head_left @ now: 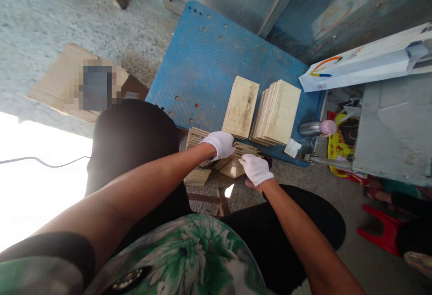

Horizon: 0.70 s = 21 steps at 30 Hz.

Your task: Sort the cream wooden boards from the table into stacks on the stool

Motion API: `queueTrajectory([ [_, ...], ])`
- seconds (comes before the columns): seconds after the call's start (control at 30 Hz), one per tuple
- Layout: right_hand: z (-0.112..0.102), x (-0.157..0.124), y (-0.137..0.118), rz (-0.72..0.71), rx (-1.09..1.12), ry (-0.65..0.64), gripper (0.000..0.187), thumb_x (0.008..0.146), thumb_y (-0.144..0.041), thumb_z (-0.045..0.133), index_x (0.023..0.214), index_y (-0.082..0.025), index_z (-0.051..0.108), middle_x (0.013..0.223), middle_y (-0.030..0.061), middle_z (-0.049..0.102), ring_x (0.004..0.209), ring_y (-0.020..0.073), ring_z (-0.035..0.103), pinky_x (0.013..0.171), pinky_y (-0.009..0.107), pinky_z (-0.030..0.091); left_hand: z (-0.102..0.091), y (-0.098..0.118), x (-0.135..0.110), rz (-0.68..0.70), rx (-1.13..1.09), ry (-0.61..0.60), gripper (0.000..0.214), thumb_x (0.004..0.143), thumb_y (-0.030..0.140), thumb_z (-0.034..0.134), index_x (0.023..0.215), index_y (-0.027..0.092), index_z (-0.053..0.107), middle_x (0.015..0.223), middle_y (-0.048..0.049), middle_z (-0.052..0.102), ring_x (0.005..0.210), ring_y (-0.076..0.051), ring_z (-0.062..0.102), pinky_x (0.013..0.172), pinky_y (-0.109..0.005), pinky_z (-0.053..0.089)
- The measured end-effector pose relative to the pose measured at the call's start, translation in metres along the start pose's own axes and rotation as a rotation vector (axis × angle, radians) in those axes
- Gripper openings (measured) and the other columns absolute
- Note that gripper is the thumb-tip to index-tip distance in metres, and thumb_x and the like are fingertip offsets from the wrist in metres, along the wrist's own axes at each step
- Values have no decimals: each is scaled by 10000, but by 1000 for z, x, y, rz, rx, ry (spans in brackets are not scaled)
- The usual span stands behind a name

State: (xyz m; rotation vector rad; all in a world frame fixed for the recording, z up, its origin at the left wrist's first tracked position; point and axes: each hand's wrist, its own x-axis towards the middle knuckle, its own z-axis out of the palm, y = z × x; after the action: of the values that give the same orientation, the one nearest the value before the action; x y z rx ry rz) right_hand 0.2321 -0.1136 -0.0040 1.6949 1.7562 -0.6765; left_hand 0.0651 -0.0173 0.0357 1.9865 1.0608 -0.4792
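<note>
Both my hands wear white gloves and work close together at the front edge of a blue plastic platform (pixel 205 67). My left hand (pixel 221 145) is closed, its fingers curled down in front of a stack of thin pale rectangular boards (pixel 240 108); what it grips is hidden. Lower and to the right, my right hand (pixel 256 169) pinches at the edge of a glossy brownish board (pixel 233 167) that catches the light. Between the hands, more thin boards lie in a slanted pile (pixel 245 148). Other boards (pixel 197 177) sit below and left of my left hand.
A second board stack (pixel 281 112) leans on the platform's right. Near it are a steel flask with a pink lid (pixel 317 128) and a white scrap (pixel 292 148). A white bag (pixel 357 63) lies by a grey metal surface (pixel 394 128). A cardboard box (pixel 64 79) is at left, a red stool (pixel 380 229) at right.
</note>
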Motion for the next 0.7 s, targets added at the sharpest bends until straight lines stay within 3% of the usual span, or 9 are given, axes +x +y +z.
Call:
queueTrajectory([
  [0.2,-26,9,9,195,356,174,382,928,-485,419,1127,-251,647,1137,58,680,999,214,641,852,295,463,4,-7,9,-98,-54,92,462,878,422,417,1052,87,683,1072,-210,680,1001,-307,650,865,-362,491],
  [0.33,-24,28,11,242,587,291,425,895,-442,488,1206,-184,616,1178,80,667,1086,201,608,962,293,433,5,-13,12,-146,-145,237,417,871,353,432,1157,96,593,1119,-185,662,1013,-295,646,859,-345,494],
  [0.47,-17,43,7,288,702,299,412,859,-409,529,1187,-177,622,1186,80,663,1104,188,599,988,291,418,8,-17,17,-181,-241,243,441,864,301,457,1254,99,496,1144,-167,657,1035,-265,641,862,-301,484],
  [0.7,-3,58,7,141,852,265,359,868,-419,450,1069,-191,641,1025,59,702,942,177,627,865,293,479,12,-17,27,-242,-373,222,482,848,293,511,1287,104,450,1207,-170,633,1080,-229,627,869,-242,465],
])
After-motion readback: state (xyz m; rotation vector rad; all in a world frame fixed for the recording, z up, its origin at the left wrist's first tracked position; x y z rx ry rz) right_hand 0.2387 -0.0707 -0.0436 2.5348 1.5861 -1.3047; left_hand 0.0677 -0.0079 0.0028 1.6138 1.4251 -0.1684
